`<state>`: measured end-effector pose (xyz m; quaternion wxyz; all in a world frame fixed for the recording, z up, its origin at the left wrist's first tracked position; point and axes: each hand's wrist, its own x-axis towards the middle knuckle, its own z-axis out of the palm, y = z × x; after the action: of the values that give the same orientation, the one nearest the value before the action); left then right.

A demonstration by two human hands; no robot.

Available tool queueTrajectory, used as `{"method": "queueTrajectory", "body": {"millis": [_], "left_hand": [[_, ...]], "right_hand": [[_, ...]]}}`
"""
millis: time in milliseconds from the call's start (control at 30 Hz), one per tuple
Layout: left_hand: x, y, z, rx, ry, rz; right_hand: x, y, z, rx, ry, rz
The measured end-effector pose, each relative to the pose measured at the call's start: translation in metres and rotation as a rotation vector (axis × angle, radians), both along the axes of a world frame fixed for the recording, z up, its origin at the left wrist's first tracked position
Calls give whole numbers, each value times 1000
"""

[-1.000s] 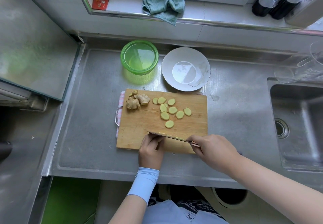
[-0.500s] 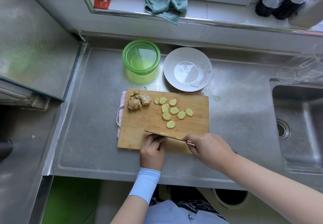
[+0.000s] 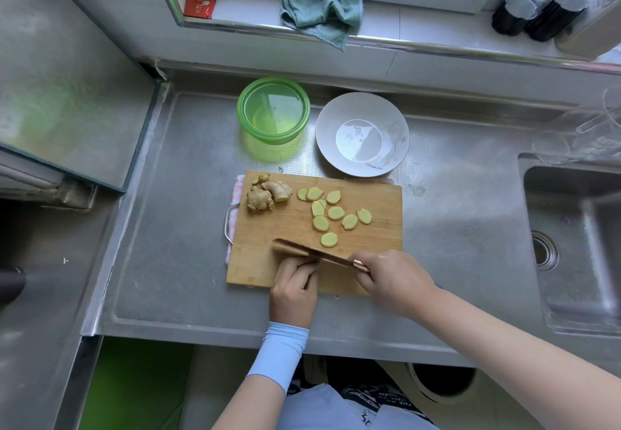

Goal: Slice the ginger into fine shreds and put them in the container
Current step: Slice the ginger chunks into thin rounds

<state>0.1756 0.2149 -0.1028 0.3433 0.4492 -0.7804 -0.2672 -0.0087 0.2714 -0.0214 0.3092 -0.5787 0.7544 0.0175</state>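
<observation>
The right hand has its fingers clenched round the knife handle, the blade lying across the board against the curled fingers of the left hand (what they pin down, if anything, is hidden, so I cannot tell). Ginger slices lie scattered just beyond the blade from those fingers, the uncut root farther off to their left, and the green container stands well beyond on the bench, beside a plate.

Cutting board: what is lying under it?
A pink checked cloth sticks out from under the left edge of the cutting board. The board covers the rest of it, so its full extent cannot be seen.
</observation>
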Motion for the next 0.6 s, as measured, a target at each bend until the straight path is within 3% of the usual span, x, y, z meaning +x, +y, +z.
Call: {"method": "queueTrajectory", "body": {"millis": [600], "left_hand": [[-2, 4, -6, -104, 66, 75]], "right_hand": [[-4, 33, 18, -82, 12, -10]]}}
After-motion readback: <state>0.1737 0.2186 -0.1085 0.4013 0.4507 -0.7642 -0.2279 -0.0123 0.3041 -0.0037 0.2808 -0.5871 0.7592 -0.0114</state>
